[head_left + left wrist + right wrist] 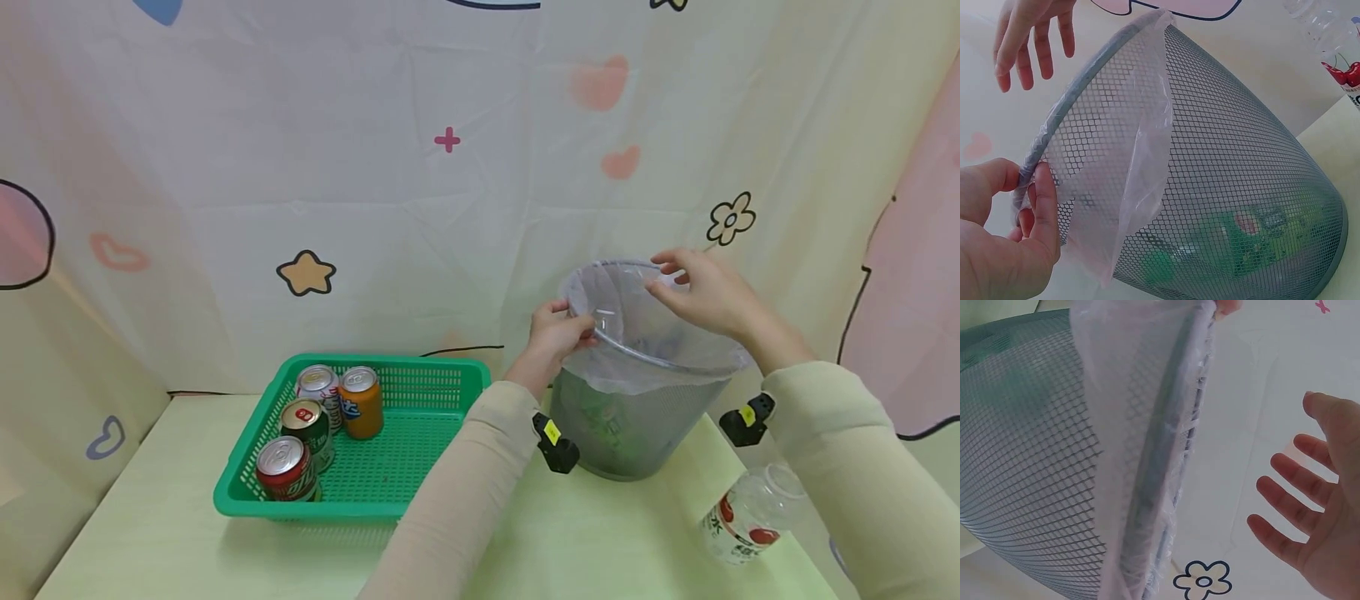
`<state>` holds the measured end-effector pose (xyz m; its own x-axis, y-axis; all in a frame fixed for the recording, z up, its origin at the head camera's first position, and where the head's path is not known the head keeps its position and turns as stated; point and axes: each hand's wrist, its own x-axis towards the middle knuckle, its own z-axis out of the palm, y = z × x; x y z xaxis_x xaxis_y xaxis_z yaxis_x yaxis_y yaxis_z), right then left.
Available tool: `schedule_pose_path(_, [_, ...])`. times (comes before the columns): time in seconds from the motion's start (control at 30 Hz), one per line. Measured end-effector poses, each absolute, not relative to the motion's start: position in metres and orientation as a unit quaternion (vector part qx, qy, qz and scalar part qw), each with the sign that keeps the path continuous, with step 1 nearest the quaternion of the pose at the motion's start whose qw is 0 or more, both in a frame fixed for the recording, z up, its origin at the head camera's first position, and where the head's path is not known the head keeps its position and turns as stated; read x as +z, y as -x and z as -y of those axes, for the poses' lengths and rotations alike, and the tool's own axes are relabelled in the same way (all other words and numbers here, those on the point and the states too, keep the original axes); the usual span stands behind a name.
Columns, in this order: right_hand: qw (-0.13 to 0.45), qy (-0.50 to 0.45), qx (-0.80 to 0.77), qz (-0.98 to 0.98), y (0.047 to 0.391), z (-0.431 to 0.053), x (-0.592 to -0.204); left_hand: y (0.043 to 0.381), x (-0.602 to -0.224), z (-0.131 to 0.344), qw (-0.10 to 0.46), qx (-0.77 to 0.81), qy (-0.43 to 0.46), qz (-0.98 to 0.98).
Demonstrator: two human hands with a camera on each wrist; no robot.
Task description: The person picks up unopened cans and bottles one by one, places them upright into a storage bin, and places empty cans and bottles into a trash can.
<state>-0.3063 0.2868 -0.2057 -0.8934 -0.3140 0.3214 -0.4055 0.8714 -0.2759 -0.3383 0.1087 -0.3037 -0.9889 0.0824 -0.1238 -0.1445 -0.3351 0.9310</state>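
Note:
A grey mesh wastebasket stands on the table, with a thin translucent bin liner folded over its rim. My left hand pinches the rim and liner on the near left side, thumb on one face and fingers on the other in the left wrist view. Above the far right part of the opening is my right hand, its fingers spread and apart from the rim in the right wrist view. Green bottles show blurred through the mesh near the bottom.
Left of the wastebasket, a green plastic basket holds several drink cans, among them an orange can and a red can. A clear bottle with a cherry label stands near the table's right edge. Behind hangs a patterned curtain.

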Motion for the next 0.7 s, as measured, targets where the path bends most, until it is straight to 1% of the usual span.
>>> schedule_pose_path(0.43, [0.211,-0.180,0.169,0.946,0.295,-0.296,-0.216,0.339,-0.305,-0.109,0.072,0.818,0.027,-0.569])
schedule_pose_path(0.7, [0.271,-0.203,0.155,0.928,0.287,-0.304,-0.221,0.337,-0.304,-0.107,0.072,0.816,0.031,-0.573])
